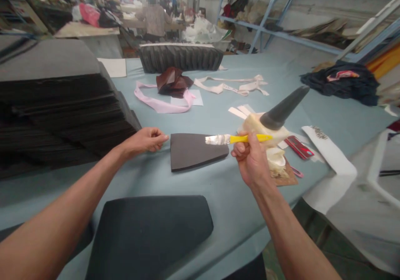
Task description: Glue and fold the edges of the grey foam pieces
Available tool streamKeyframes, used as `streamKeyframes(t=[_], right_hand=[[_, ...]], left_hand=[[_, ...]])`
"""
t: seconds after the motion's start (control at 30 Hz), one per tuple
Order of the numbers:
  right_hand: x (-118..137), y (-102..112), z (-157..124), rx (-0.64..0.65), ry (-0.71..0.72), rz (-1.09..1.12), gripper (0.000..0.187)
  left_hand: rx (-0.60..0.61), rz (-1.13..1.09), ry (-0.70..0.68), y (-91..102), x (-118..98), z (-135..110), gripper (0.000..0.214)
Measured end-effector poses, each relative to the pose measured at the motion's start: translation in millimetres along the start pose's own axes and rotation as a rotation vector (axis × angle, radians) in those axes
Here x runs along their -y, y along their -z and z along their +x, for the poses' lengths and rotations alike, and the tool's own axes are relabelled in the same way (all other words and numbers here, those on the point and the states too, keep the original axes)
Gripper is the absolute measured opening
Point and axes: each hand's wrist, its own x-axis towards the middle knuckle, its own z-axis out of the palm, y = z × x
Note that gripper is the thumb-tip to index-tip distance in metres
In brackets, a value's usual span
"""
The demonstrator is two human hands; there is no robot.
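Observation:
My right hand [250,159] is closed round a yellow-handled brush [237,138], whose glue-whitened bristles hang over the right edge of a dark grey foam piece [193,151] lying flat on the table. My left hand [146,140] rests at the left corner of that foam piece, fingers curled against its edge. Just behind the brush stands a glue bottle [275,119] with a dark cone-shaped top and crusted cream sides.
A tall stack of black foam sheets [59,113] fills the left. A larger dark foam panel [150,234] lies at the near edge. Fabric strips [231,86], a brown cloth [171,82] and dark clothes [343,82] lie on the blue-grey table [218,196]. A person stands far back.

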Motion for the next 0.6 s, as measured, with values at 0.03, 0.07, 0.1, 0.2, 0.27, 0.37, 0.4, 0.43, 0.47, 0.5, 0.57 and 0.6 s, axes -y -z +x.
streamKeyframes(t=[0.03, 0.07, 0.1, 0.2, 0.27, 0.37, 0.4, 0.43, 0.47, 0.5, 0.57, 0.6], right_hand=[[-3, -3, 5, 0.023, 0.009, -0.013, 0.061], [-6, -7, 11, 0.047, 0.022, -0.028, 0.059], [-9, -10, 16, 0.07, 0.038, -0.042, 0.058], [-16, -19, 28, 0.127, 0.07, -0.079, 0.052], [-19, -25, 34, 0.175, 0.057, -0.094, 0.053], [-23, -32, 41, 0.254, 0.044, -0.131, 0.056], [-23, -35, 44, 0.279, 0.046, -0.147, 0.057], [-24, -38, 46, 0.306, 0.05, -0.163, 0.057], [-25, -40, 48, 0.337, 0.053, -0.179, 0.057], [-25, -43, 49, 0.371, 0.054, -0.195, 0.058], [-26, -49, 53, 0.442, 0.06, -0.232, 0.058], [-26, -52, 54, 0.472, 0.064, -0.253, 0.059]], left_hand=[[0.02, 0.016, 0.021, -2.2, 6, 3, 0.067], [0.033, 0.031, 0.037, -3.9, 10, 6, 0.07], [0.042, 0.045, 0.048, -5.3, 14, 8, 0.072], [0.07, 0.093, 0.064, -7.9, 21, 12, 0.074], [0.091, 0.125, 0.065, -10.1, 23, 12, 0.072], [0.077, 0.208, 0.03, -15.1, 26, 10, 0.07], [0.07, 0.245, 0.016, -16.6, 27, 8, 0.07], [0.069, 0.278, 0.007, -17.8, 28, 7, 0.07], [0.075, 0.302, 0.002, -18.6, 28, 6, 0.069], [0.085, 0.317, 0.003, -19.0, 29, 5, 0.069], [0.11, 0.32, 0.016, -19.0, 29, 4, 0.069], [0.122, 0.322, 0.02, -18.8, 29, 4, 0.069]])
